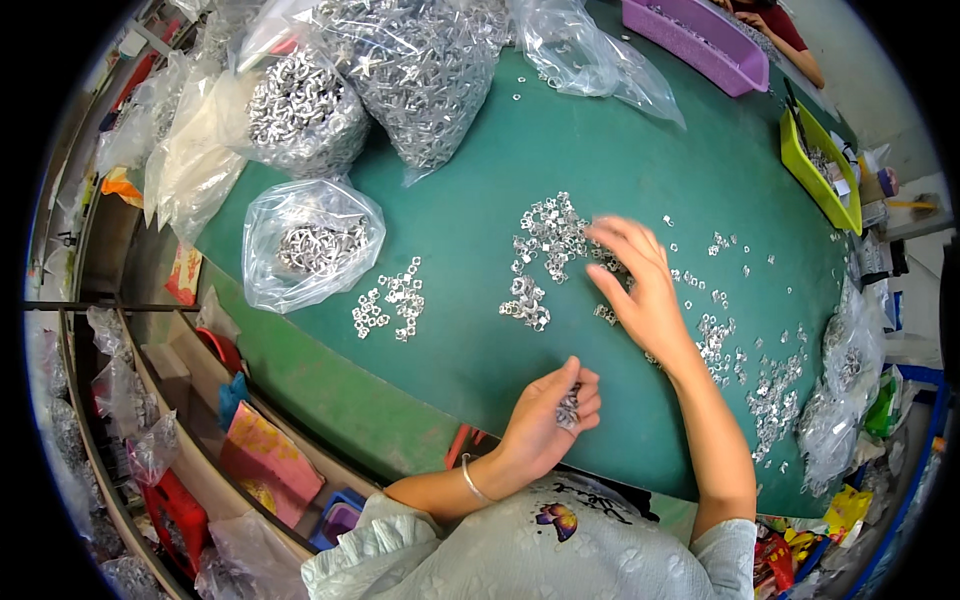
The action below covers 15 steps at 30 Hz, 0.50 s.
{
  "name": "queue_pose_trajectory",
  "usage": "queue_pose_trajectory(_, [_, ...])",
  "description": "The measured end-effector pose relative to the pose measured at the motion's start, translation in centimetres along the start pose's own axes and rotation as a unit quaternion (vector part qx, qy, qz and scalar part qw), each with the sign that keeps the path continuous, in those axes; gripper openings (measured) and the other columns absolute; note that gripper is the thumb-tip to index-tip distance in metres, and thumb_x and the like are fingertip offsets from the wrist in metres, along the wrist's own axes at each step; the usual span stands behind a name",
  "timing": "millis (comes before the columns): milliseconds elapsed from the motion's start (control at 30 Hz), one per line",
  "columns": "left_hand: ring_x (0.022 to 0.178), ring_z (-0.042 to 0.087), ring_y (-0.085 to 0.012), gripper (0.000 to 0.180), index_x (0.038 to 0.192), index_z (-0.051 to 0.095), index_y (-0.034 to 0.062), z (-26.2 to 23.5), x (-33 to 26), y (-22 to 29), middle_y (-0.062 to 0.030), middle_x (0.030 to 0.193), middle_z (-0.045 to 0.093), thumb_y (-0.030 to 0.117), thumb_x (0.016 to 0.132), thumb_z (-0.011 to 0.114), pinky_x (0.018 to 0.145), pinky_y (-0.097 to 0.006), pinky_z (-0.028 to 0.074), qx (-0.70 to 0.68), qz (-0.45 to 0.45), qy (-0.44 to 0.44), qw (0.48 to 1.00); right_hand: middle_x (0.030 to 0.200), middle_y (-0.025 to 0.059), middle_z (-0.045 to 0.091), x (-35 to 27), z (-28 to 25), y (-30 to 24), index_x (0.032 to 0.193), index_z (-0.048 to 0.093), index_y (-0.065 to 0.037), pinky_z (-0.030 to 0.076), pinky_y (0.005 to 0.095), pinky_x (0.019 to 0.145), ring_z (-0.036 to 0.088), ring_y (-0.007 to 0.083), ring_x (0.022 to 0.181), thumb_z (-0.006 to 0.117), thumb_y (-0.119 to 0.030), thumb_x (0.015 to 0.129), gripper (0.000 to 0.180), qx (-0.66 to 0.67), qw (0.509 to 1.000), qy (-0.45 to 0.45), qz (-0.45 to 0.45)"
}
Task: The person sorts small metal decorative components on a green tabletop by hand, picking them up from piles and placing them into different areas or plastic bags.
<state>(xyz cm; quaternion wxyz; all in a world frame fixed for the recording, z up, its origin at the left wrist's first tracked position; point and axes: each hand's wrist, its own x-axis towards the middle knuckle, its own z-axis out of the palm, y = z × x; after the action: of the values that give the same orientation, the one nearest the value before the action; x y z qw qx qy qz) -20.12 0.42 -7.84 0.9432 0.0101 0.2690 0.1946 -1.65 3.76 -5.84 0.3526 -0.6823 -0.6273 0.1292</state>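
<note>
My left hand [550, 412], near the table's front edge, is curled round a small bunch of metal pieces [568, 408] that shows between thumb and fingers. Over the table to the right, my right hand [635, 280] has its fingers spread, with nothing visible in its grasp. Its fingertips are beside a pile of small silvery square ring-like pieces [548, 238]; whether they touch it I cannot tell. A smaller heap of these pieces [525, 303] lies just below that pile. Further left is another loose group of pieces [402, 300], next to an opened clear bag [315, 243] holding metal parts.
Large bags of metal parts [420, 80] stand at the back left of the green table [450, 210]. A purple tray [700, 45] and a yellow-green basket [818, 175] are at the back right. Loose pieces [775, 400] are scattered at right. Another person's arm [800, 62] shows at far right.
</note>
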Motion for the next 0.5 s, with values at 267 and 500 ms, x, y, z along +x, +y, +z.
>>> queue_pose_trajectory(267, [0.062,0.047,-0.0046,0.015,0.093,0.069,-0.0005,-1.8,-0.6,2.9,0.0023,0.067,0.054,0.011,0.092,0.061,0.054,-0.021,0.037,0.557,0.268,-0.005,0.786,0.133,0.0087,0.05,-3.8,0.1,1.2,0.116,0.061,-0.011,0.031,0.0465,0.107,0.041,0.0343,0.128,0.071,-0.013,0.076,0.041,-0.107,0.983,-0.12,-0.084])
queue_pose_trajectory(500, [0.056,0.052,-0.0214,0.015,0.092,0.068,0.0046,-0.7,0.3,7.8,-0.008,0.068,0.051,0.007,0.078,0.072,0.052,-0.032,0.042,0.762,0.42,0.149,0.47,0.113,0.0091,0.056,-3.0,2.0,-1.7,0.103,0.064,-0.005,0.035,0.0442,0.095,0.049,0.0291,0.111,0.074,-0.009,0.071,0.033,-0.065,0.99,-0.05,-0.117])
